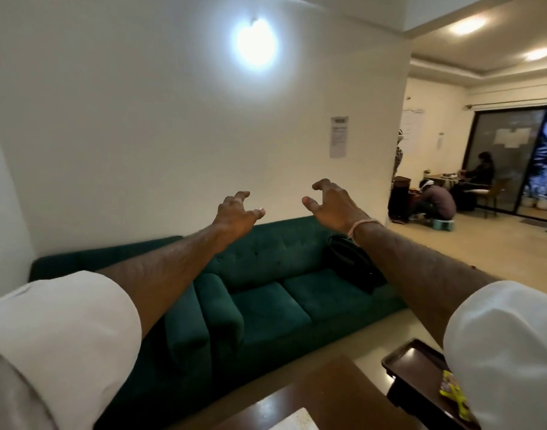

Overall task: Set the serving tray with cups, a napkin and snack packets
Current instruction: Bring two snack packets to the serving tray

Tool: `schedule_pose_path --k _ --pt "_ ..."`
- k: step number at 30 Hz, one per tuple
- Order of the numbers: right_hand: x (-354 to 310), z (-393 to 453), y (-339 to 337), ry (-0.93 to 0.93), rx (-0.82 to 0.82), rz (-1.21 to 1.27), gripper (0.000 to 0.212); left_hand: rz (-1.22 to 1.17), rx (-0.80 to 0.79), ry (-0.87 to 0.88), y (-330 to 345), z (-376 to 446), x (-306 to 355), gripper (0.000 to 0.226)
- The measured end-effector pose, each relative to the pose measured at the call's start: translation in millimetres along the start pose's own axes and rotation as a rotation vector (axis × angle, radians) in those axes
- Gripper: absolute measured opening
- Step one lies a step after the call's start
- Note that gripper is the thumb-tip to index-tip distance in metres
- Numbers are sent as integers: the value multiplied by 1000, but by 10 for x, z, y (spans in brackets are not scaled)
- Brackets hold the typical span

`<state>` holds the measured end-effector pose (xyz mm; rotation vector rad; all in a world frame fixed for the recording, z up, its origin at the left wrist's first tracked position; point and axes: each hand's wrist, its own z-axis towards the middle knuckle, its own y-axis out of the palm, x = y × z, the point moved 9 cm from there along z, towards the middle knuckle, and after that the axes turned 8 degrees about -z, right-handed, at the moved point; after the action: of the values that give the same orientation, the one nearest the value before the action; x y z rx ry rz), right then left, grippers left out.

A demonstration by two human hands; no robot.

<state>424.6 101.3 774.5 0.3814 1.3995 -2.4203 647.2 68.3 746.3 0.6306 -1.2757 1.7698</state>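
Fingers on both hands, left [235,212] and right [334,206], curl wide and hold nothing, raised at 12 o'clock. Your tray [421,370] with packets [452,395] sits at 5 o'clock on the table [312,395]. Setting hasn't resumed, I judge; next, reach down.

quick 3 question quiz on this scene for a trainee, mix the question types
1. True or false: both hands are empty.
2. What lies on the dark tray? A) cups B) a yellow snack packet C) a napkin
3. Fill in: the black bag rests on the green ____.

Key:
1. True: the left hand and right hand are raised, fingers curled, holding nothing.
2. B
3. sofa
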Motion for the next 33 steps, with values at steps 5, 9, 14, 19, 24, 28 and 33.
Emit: schedule_pose_path --k 5,9,14,19,24,28,33 --pt "1040 -47 -234 86 9 -43 54 6 -103 35 996 202 315 66" --pt "1873 -58 -320 153 0 -89 54 -3 -176 53 1805 398 455 66" --pt "2864 6 -348 245 -20 -148 54 -12 -274 41 2765 680 475 68" --pt "3891 128 -270 349 -39 -173 52 -15 -372 23 3797 1039 421 68" --pt "4925 84 -17 463 -82 -178 50 -26 -484 -21 4889 1273 216 69" --pt "5746 -94 348 554 -131 -143 47 -33 -581 -82 5799 1236 -83 69" --pt "6831 -434 1001 661 -226 -126 49 46 -717 -163 7014 1017 -629 69"
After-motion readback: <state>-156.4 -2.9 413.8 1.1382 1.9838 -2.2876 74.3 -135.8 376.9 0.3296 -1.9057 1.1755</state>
